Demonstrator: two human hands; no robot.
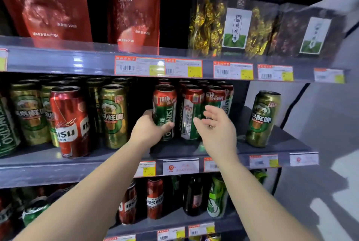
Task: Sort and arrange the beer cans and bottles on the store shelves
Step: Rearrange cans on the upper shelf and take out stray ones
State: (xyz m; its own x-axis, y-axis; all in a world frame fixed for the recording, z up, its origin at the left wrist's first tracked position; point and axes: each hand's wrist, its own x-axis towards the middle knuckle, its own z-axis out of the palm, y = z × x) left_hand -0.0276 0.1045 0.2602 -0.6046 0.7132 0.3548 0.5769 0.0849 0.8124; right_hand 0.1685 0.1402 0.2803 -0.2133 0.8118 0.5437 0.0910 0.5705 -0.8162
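Tsingtao can (164, 111), red top and green body, stands at the front of the middle shelf (272, 136), in the gap between the gold cans on the left and the red-green row on the right. My left hand (149, 127) wraps its lower half, thumb across the front, probably to slide it right against its own brand. My right hand (215, 124) hovers just beside the next can (191, 112), fingers (210, 111) spread, holding nothing, likely to steady that row. A stray gold can (263, 118) stands alone at far right; the red can (70, 122) on the left sits among gold ones.
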